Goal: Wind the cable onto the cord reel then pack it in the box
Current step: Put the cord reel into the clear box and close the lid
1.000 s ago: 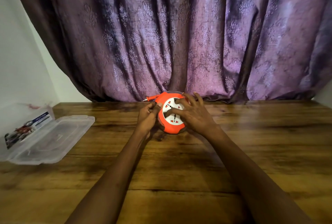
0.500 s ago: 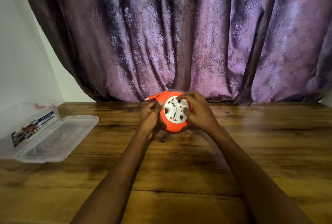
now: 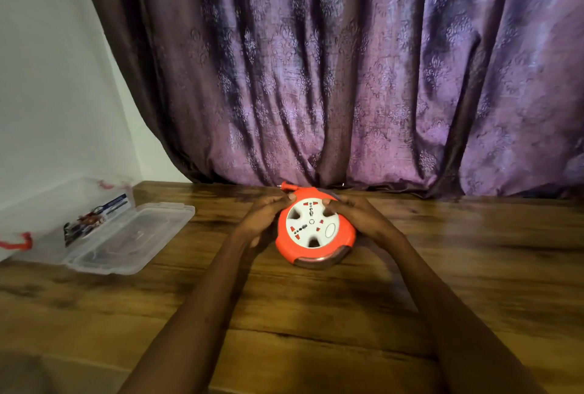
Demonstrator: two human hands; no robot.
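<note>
A purple patterned curtain (image 3: 347, 77) hangs behind my wooden table (image 3: 316, 314), with one white wall (image 3: 47, 77) at the left. I count one cord reel (image 3: 314, 231) on the table, orange with a white socket face, standing tilted toward me at the far middle, just in front of the curtain. One orange plug end (image 3: 288, 186) pokes out at its upper left; the wound cable itself I cannot make out. My two hands flank the reel. My left hand (image 3: 264, 220) has its grip curled against the reel's upper left rim, fingertips touching the orange edge. My right hand (image 3: 357, 215) has its grip clamped on the upper right side, fingertips reaching onto the white face. Well apart to the left lies one clear plastic box (image 3: 41, 235), open, with one printed label (image 3: 94, 218) on its side and a red latch (image 3: 17, 243) at the left end. Its one clear lid (image 3: 132, 239) is folded flat on the table beside it.
</note>
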